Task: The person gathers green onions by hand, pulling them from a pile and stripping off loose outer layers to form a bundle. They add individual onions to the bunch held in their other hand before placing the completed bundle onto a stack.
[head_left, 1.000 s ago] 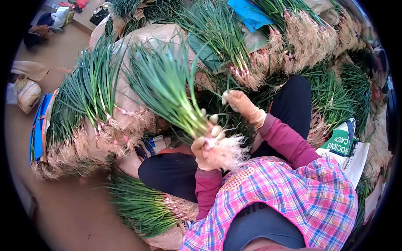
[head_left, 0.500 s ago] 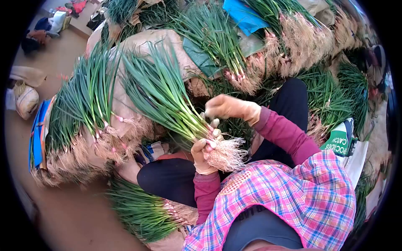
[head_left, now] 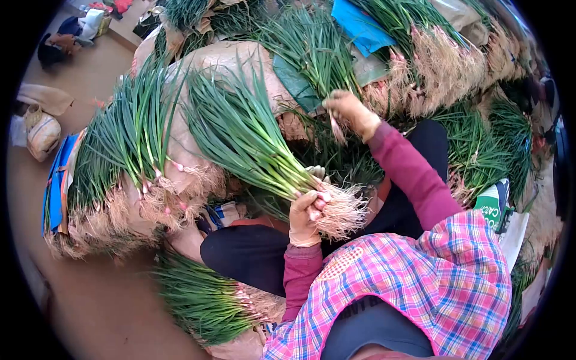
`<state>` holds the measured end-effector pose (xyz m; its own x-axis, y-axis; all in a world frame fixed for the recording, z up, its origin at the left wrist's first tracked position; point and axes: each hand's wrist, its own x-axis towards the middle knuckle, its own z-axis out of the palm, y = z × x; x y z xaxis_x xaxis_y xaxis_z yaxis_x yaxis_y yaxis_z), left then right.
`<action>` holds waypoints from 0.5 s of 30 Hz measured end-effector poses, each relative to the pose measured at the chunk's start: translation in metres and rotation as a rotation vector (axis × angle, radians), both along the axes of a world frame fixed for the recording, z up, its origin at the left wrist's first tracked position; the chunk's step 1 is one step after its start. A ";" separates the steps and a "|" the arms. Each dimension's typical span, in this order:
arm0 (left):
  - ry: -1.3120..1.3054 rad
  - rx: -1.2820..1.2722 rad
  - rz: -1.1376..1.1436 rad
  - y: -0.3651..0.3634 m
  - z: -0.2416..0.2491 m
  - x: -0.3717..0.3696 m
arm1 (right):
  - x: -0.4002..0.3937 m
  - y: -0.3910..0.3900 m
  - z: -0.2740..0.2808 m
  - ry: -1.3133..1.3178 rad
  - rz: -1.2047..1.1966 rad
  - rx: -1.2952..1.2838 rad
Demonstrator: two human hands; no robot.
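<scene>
My left hand is closed around a thick bunch of green garlic, gripping it just above the pinkish bulbs. Its leaves point up and to the left, and the pale roots hang out on the right, over my lap. Farther up, my right hand is at the bulb end of another heap of green garlic. Its gloved fingers are bent and closed around stalks there, with a pink bulb showing just below them. Both hands wear pale gloves.
Bundles of green garlic lie to the left, below my knee and on my right. A blue sheet and a tan sack are among the heaps. A green and white bag stands by my right side.
My right hand has moved up and away from the held bunch to the heap beyond. The bunch in my left hand has shifted slightly right.
</scene>
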<state>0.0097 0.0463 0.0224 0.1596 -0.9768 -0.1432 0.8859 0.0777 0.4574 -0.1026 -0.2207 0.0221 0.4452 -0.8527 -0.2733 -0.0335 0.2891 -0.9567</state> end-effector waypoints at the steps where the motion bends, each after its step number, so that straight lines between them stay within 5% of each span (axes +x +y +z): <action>1: -0.074 0.014 0.015 -0.004 -0.008 0.001 | 0.000 0.029 0.002 -0.063 0.047 -0.072; 4: -0.140 0.202 -0.110 -0.010 -0.009 -0.002 | 0.000 0.107 0.001 -0.104 0.259 0.155; 6: -0.170 0.189 -0.184 -0.013 -0.010 -0.001 | 0.001 0.122 -0.004 -0.052 0.137 0.042; 10: -0.061 0.098 -0.240 -0.013 -0.004 0.007 | 0.003 0.133 -0.023 -0.489 -0.057 0.294; 12: -0.065 0.121 -0.189 -0.011 0.004 0.000 | 0.005 0.128 -0.028 -0.460 -0.173 0.288; 14: -0.087 0.104 -0.204 -0.005 -0.007 0.007 | -0.012 0.094 -0.024 -0.547 -0.616 0.121; 15: -0.055 0.093 -0.193 0.000 -0.008 0.006 | -0.023 0.080 -0.037 -0.244 -0.509 -0.048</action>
